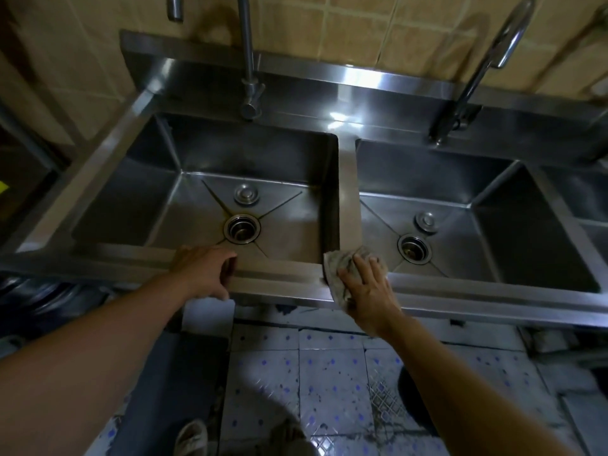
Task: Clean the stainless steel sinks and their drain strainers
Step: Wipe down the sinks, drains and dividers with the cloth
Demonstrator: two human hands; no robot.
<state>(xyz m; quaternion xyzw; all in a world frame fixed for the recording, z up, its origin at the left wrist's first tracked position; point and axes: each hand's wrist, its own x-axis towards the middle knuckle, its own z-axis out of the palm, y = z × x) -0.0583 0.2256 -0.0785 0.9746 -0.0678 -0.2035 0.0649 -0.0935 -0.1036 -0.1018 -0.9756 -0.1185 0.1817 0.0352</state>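
Two stainless steel sinks stand side by side: the left sink and the right sink. Each has an open drain, the left drain and the right drain, with a round strainer plug lying just behind it: the left plug and the right plug. My left hand grips the front rim of the left sink, fingers curled over the edge. My right hand presses a grey cloth flat on the front rim where the divider between the sinks meets it.
Two tall faucets rise from the back ledge, one behind the left sink and one behind the right. A third basin begins at the far right. Tiled wall behind. Patterned floor tiles and my feet show below the rim.
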